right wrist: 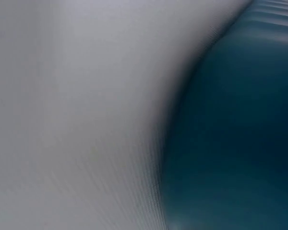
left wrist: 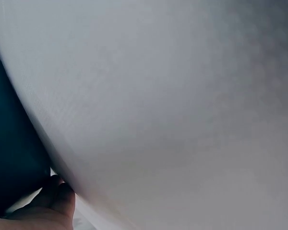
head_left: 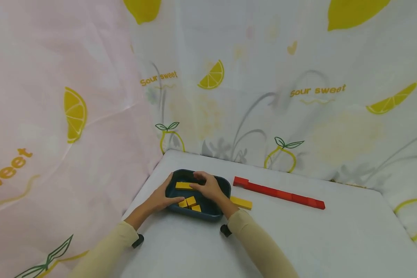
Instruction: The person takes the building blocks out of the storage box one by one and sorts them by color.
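A dark blue tray (head_left: 208,218) with raised rounded walls sits on the white table. My left hand (head_left: 161,196) grips its left side: the fingers are at the outer wall and the thumb reaches over the rim, close to small yellow cubes (head_left: 191,200). In the left wrist view, fingertips (left wrist: 62,199) touch the blue tray's outside (left wrist: 12,139). Over the tray's far right part is my right hand (head_left: 210,187), its thumb at the right end of a yellow bar (head_left: 183,186) lying inside. The right fingers are spread apart from that thumb near the far rim.
Right of the tray lies another yellow bar (head_left: 241,203), partly hidden by the right wrist. A long red row of blocks (head_left: 281,193) stretches diagonally across the table (head_left: 333,235). Lemon-printed curtains (head_left: 250,77) stand behind and to the left.
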The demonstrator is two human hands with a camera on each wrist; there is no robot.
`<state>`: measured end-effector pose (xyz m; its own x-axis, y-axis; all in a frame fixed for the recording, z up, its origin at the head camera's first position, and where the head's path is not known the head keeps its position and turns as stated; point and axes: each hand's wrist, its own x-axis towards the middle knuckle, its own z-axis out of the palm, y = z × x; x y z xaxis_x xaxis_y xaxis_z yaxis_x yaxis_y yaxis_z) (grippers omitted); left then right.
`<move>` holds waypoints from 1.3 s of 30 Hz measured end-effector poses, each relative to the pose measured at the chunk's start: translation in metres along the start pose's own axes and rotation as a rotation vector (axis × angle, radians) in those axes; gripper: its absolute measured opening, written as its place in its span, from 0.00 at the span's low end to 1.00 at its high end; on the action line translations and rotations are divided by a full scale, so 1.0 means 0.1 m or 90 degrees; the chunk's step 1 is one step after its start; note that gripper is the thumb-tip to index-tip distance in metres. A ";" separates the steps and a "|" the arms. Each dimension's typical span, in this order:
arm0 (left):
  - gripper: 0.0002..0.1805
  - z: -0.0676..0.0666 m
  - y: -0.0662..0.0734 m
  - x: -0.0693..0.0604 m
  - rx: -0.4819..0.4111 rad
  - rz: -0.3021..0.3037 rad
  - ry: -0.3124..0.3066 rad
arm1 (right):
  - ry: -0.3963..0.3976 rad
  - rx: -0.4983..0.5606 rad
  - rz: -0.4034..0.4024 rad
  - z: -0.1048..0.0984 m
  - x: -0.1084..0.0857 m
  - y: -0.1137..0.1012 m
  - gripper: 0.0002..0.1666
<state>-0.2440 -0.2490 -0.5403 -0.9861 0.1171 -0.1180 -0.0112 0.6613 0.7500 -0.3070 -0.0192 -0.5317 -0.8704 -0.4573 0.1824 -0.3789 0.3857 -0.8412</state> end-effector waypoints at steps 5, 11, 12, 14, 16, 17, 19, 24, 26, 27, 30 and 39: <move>0.63 -0.06 0.06 0.04 0.009 0.018 0.000 | -0.015 0.004 0.018 -0.03 0.07 -0.05 0.30; 0.64 -0.06 0.08 0.04 0.014 0.009 0.000 | -0.064 -0.013 0.037 -0.02 0.09 -0.06 0.32; 0.64 -0.06 0.07 0.03 0.015 0.006 -0.001 | -0.067 -0.015 0.040 -0.02 0.08 -0.05 0.32; 0.64 -0.06 0.06 0.03 0.016 0.004 -0.002 | -0.068 -0.017 0.042 0.00 0.08 -0.04 0.32; 0.64 -0.05 0.06 0.02 0.016 0.007 0.000 | -0.068 -0.018 0.043 0.01 0.08 -0.04 0.32; 0.64 -0.05 0.05 0.02 0.014 0.007 0.002 | -0.067 -0.018 0.041 0.02 0.08 -0.04 0.32; 0.64 -0.06 0.05 0.02 0.014 0.008 0.006 | -0.070 -0.016 0.036 0.03 0.08 -0.05 0.32; 0.64 -0.07 0.06 0.00 0.016 0.002 0.004 | -0.076 -0.018 0.050 0.06 0.11 -0.04 0.31; 0.64 -0.06 0.05 0.00 0.015 0.001 0.001 | -0.079 -0.023 0.059 0.08 0.11 -0.03 0.31; 0.64 -0.06 0.05 -0.01 0.014 0.002 0.001 | -0.080 -0.025 0.061 0.09 0.11 -0.02 0.30; 0.64 -0.04 0.02 -0.01 0.013 0.006 0.000 | -0.080 -0.029 0.063 0.12 0.10 0.01 0.29; 0.65 -0.01 0.02 -0.01 0.010 0.005 -0.002 | -0.086 -0.092 0.070 0.18 0.06 0.00 0.29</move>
<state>-0.2431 -0.2491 -0.5380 -0.9857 0.1245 -0.1137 -0.0005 0.6722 0.7404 -0.3070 -0.0367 -0.5398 -0.8628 -0.5054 0.0152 -0.3334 0.5461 -0.7685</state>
